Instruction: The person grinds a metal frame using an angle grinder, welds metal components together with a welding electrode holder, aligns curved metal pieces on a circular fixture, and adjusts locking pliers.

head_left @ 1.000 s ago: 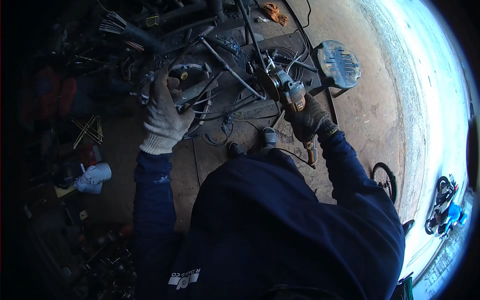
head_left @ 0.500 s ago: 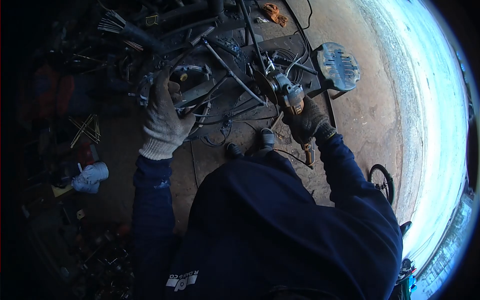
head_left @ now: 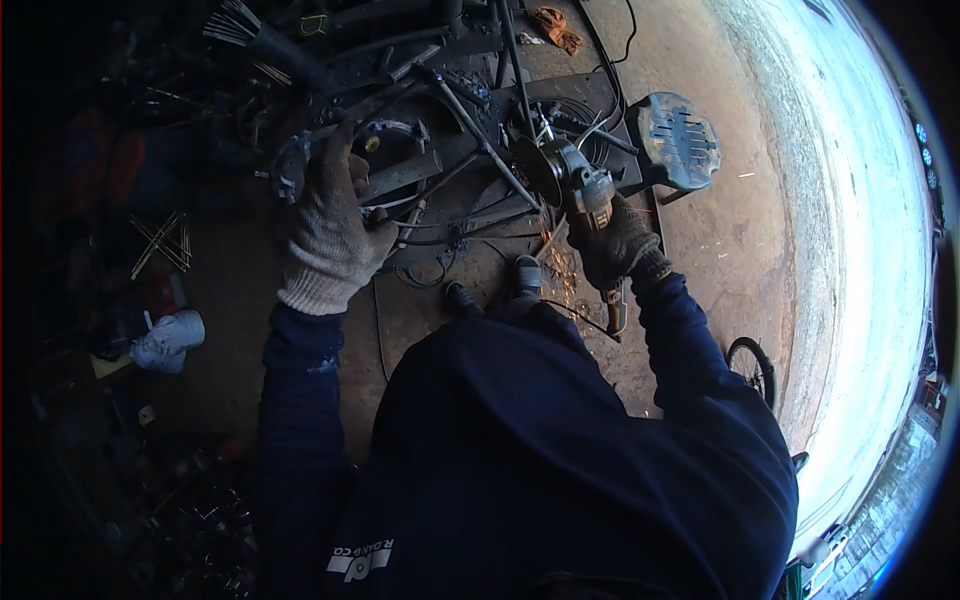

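Observation:
My right hand (head_left: 620,240), in a dark knit glove, is wrapped round an angle grinder (head_left: 592,200). The grinder's disc (head_left: 541,172) meets the end of a thin metal tube frame (head_left: 487,143), and orange sparks (head_left: 562,265) fall below it. My left hand (head_left: 335,235), in a pale glove with a darkened palm, is closed on the left part of the metal frame; exactly which piece sits between the fingers is hard to make out. A curved clamp-like piece (head_left: 398,127) and a wide flat-sided bar (head_left: 400,175) lie beside it on the dark metal table.
A plastic stool (head_left: 678,140) stands right of the table. Coiled cable (head_left: 585,120), an orange cloth (head_left: 556,30) and a bundle of rods (head_left: 240,25) are at the back. Crossed yellow rods (head_left: 160,245) and a pale cloth-like item (head_left: 168,341) are at left. A wheel (head_left: 752,372) shows at right.
Sparks now fly from the disc, where none showed before. The tube frame has shifted slightly right against the disc. The whole view has moved a little, and the motorbike at right has left it.

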The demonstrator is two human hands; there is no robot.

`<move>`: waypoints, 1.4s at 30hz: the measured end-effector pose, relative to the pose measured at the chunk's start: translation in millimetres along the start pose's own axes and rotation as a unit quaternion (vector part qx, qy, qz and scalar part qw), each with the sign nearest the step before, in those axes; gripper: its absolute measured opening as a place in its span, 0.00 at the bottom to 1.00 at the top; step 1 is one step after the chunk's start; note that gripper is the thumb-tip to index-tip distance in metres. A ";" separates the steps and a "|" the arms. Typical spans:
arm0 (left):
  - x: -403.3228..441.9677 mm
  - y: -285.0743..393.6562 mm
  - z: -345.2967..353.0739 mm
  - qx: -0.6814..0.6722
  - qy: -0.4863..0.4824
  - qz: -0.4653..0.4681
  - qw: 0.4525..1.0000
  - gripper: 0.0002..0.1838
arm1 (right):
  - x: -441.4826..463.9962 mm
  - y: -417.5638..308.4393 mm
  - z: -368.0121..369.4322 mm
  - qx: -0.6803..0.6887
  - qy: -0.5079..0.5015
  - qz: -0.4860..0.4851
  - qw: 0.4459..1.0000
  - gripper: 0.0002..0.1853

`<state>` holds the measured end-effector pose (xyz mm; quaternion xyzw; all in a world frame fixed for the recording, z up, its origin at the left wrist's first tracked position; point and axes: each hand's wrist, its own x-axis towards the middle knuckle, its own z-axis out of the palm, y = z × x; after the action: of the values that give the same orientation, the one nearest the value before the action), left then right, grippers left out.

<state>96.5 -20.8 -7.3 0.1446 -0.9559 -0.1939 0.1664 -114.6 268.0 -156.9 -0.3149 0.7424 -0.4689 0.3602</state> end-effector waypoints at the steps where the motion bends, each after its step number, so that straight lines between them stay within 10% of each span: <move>1: -1.4 -1.6 2.7 -0.015 0.003 -0.009 1.000 0.56 | 0.2 0.0 0.0 0.000 -0.001 0.003 1.000 0.22; 9: -4.0 2.0 0.9 -0.030 0.008 -0.026 0.999 0.55 | 4.4 4.1 -2.0 0.013 0.012 0.103 0.995 0.35; 21: -13.5 3.8 4.2 -0.033 -0.007 -0.044 0.998 0.54 | -27.7 37.2 3.1 0.196 0.012 0.105 0.975 0.24; 29: -37.6 -5.0 11.4 -0.027 0.005 0.201 0.979 0.57 | -36.5 41.1 1.5 0.176 0.025 0.109 0.978 0.25; 42: -43.0 8.4 8.8 0.014 -0.006 0.175 0.985 0.50 | -36.8 44.4 -6.9 0.215 0.041 0.094 0.971 0.27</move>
<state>130.3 4.1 -22.6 -0.0233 -0.9700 -0.1494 0.1902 -106.1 316.9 -187.0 -0.1393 0.6644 -0.5944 0.4311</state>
